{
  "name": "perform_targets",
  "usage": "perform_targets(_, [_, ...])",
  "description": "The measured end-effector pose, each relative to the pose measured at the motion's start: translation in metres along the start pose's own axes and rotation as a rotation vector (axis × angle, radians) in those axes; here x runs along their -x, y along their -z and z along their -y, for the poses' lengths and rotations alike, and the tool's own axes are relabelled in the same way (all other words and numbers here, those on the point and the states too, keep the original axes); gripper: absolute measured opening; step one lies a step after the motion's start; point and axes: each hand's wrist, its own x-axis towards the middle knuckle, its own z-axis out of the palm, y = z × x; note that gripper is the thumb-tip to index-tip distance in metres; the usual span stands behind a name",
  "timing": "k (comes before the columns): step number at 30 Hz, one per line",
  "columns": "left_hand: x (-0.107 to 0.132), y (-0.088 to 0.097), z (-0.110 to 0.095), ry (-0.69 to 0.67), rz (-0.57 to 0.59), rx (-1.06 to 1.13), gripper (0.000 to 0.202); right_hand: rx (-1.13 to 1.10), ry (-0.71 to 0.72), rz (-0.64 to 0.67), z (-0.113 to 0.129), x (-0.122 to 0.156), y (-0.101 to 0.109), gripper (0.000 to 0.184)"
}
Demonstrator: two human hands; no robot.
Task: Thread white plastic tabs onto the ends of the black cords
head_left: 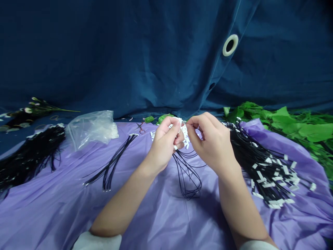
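Note:
My left hand (162,146) pinches a small white plastic connector (178,120) between thumb and fingers. Black wires (187,182) hang in loops under that hand, with another white piece near their upper end. Close by on the right, my right hand (214,144) is closed in a pinch on a thin black wire (184,122), its tip pointing at the connector. Whether the wire sits inside the connector I cannot tell. Behind both hands lies a heap of loose white connectors (186,139), partly covered by my fingers.
A purple cloth (161,215) covers the table. On it are a small wire bundle (114,161), a clear plastic bag (90,128), small scissors (141,129), and large wire bundles at left (31,152) and right (260,156). Green leaves (293,121) lie back right, before a blue curtain (117,52).

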Motion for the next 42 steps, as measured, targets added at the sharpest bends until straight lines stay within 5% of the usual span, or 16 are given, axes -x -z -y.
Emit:
perform_targets(19, [-0.002,0.005,0.000,0.027,0.030,0.054,0.022,0.025,0.138,-0.158,0.000,0.005,-0.017,0.009])
perform_targets(29, [-0.025,0.024,-0.009,0.193,-0.232,0.313,0.019,0.061,0.140,-0.187,0.003,0.001,-0.006,0.009])
perform_targets(35, [-0.035,0.040,-0.012,0.219,-0.288,0.586,0.026,-0.241,-0.036,0.345,0.001,0.005,0.001,0.010])
perform_targets(42, [-0.037,0.040,-0.008,0.197,-0.269,0.598,0.026,-0.377,-0.178,0.524,-0.003,0.000,-0.008,0.014])
